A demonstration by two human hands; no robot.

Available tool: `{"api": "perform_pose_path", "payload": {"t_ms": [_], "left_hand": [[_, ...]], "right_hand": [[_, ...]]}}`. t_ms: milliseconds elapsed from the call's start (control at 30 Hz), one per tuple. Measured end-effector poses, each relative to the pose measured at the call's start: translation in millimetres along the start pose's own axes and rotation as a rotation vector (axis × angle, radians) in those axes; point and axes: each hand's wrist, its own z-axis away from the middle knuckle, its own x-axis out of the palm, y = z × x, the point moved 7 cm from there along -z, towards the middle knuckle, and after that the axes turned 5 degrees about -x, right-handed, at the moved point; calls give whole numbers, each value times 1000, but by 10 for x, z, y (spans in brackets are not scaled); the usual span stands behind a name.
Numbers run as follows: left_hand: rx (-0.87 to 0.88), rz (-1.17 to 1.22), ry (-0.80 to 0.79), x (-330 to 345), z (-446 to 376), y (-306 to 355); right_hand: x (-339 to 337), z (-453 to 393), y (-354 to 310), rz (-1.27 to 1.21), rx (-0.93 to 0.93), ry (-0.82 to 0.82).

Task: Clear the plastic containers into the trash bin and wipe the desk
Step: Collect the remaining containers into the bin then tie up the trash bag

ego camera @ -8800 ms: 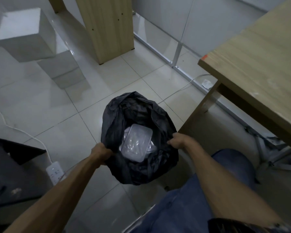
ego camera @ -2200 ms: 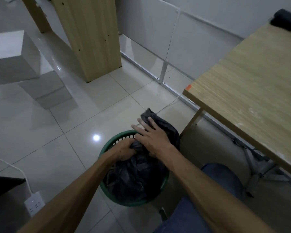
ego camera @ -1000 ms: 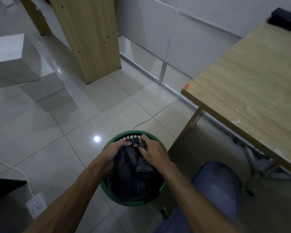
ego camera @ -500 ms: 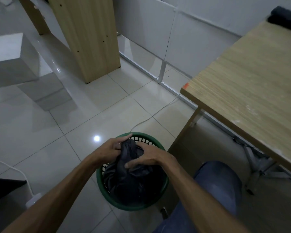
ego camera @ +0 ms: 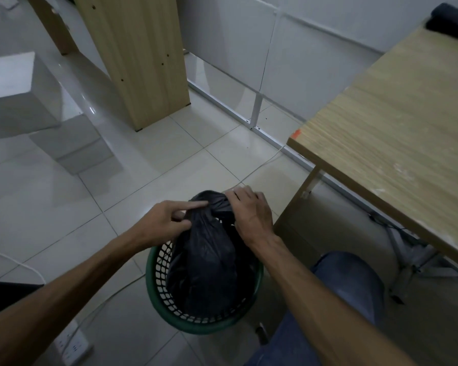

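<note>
Two hands at centre frame: left hand (ego camera: 167, 220) and right hand (ego camera: 251, 215) each pinch the gathered neck of the black bag (ego camera: 206, 260), which sits in the green trash bin (ego camera: 159, 294) lower centre. Wooden desk (ego camera: 397, 133) at right.

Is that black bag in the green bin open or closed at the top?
Closed: both hands, left hand and right hand, bunch the bag neck shut.
</note>
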Motion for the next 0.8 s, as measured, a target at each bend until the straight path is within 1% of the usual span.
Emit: {"api": "perform_pose_path", "payload": {"t_ms": [33,67,133,167,200,233,267,300,333,367,433,467,500,533,600,633,667,700,733,800], "left_hand": [[-98,222,12,-5,17,-10],[-157,394,73,-15,17,4],[-221,524,254,-83,-9,42],[-248,542,314,-102,-47,53],[-286,547,326,-99,-100,13],[-344,519,287,-72,-144,-9],[-406,471,212,-11,-179,-23],[-433,434,103,87,-202,-34],[-429,424,22,188,-222,-25],[-397,402,1,255,-231,-3],[-313,331,83,298,-222,70],[-290,320,143,291,-213,75],[-274,314,179,290,-196,92],[-268,299,184,301,-198,79],[-253,272,125,357,-208,86],[-249,283,80,409,-217,94],[-262,340,28,449,-205,125],[-290,456,-21,470,-203,149],[-323,592,-45,456,-215,152],[-396,819,22,303,-285,93]], "right_hand": [[-45,-25,5,18,-30,55],[-61,-54,17,32,-53,97],[-49,-111,33,-3,-82,137],[-38,-134,34,-45,-90,134],[-33,-144,31,-90,-92,126],[-31,-146,32,-135,-83,126],[-40,-151,51,-190,-50,137],[-50,-146,82,-254,9,150],[-56,-139,134,-324,88,177],[-70,-119,207,-391,186,214],[-116,-84,371,-455,369,246],[-108,-91,416,-483,405,212],[-62,-107,428,-545,403,151],[-28,-111,404,-639,391,86],[54,-84,335,-866,456,-12],[73,-61,308,-967,510,-32],[88,-45,294,-1016,537,-37],[66,-49,278,-993,509,-37],[26,-61,244,-915,427,-45],[-25,-74,156,-675,225,-70]]}}
